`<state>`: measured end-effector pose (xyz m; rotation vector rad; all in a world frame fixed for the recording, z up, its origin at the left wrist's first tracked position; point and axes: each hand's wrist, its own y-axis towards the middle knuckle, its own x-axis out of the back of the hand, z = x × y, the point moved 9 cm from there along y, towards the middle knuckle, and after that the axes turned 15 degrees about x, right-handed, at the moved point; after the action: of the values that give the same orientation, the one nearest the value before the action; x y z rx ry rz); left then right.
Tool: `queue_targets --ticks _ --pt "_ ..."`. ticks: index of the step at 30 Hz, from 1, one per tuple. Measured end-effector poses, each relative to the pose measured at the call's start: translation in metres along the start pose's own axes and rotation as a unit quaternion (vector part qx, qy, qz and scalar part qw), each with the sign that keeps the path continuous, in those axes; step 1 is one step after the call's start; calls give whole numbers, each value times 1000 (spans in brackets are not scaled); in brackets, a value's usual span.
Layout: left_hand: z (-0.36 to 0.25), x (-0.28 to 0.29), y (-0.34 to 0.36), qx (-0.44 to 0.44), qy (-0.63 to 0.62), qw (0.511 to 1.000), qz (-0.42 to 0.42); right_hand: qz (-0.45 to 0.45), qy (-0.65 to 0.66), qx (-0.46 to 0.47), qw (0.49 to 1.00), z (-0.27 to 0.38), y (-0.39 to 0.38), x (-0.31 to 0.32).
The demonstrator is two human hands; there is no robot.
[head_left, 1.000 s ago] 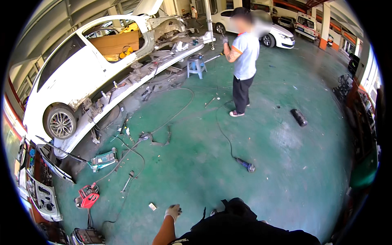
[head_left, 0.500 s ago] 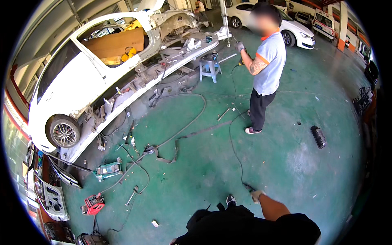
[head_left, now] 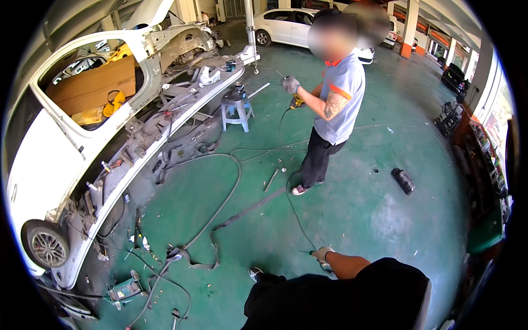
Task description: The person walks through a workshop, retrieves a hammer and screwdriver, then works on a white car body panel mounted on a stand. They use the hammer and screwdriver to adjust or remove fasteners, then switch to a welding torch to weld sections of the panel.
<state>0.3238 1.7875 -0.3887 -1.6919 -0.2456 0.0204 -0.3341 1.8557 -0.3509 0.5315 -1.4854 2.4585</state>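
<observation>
One stripped white car body [head_left: 41, 159], a sheet of brown cardboard [head_left: 96, 85] visible through its side opening, sits on a long white-edged platform [head_left: 122, 188] to the left of a light blue plastic stool [head_left: 237, 116]. A small green metal floor jack [head_left: 125, 291] lies below the stool and to its left. A flat dark strap [head_left: 250, 212] trails across the green floor below the stool. Beyond the stool, slightly to its right, a white car [head_left: 286, 25] is parked. Just right of the stool stands a co-worker in a pale blue shirt with orange trim [head_left: 344, 118], one grey-gloved hand raised, the other at a yellow-and-black power tool [head_left: 297, 102]. From near that person's feet, a thin black cord [head_left: 298, 221] runs down to the wearer's right hand [head_left: 323, 257], pale-gloved, below the stool and to its right. Its fingers bend in at the cord's lower end; the hand hides what lies beneath, so I cannot tell whether they grip it. A black ribbed cylinder [head_left: 403, 181] lies well right of the stool.
</observation>
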Motion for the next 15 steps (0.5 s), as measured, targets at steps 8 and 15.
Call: queue_targets --ticks 8,15 --pt "-303 -14 34 -63 -110 991 37 -36 77 -57 995 98 47 -27" --pt "-414 -62 45 -10 -150 967 205 19 -54 -61 996 236 151 -11"
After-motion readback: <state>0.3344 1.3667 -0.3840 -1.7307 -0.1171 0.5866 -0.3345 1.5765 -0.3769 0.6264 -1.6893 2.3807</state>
